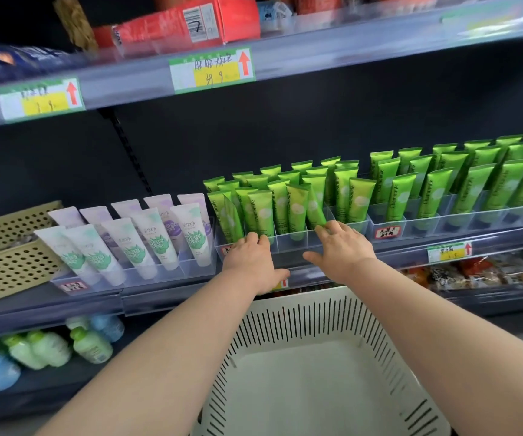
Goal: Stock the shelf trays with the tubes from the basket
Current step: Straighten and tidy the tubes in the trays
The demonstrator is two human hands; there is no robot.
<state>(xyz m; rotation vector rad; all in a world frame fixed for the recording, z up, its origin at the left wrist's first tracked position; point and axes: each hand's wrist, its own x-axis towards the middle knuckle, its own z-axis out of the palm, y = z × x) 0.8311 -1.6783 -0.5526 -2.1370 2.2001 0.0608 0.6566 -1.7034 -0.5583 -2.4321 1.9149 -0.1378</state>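
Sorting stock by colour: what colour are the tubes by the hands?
The tubes are bright green, seen best in the head view.

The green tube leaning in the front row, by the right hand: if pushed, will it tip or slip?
The leaning green tube probably tips easily: it is tall, narrow and already tilted toward its neighbour. Dividers of the clear tray would likely catch it before it falls. Its glossy skin may slip under the right hand.

Tubes [296,212] are standing in trays [288,243] on the middle shelf [49,313]; the basket [304,313] is sitting before and below them; bottles [90,344] are sitting on the lower shelf [65,385], left.
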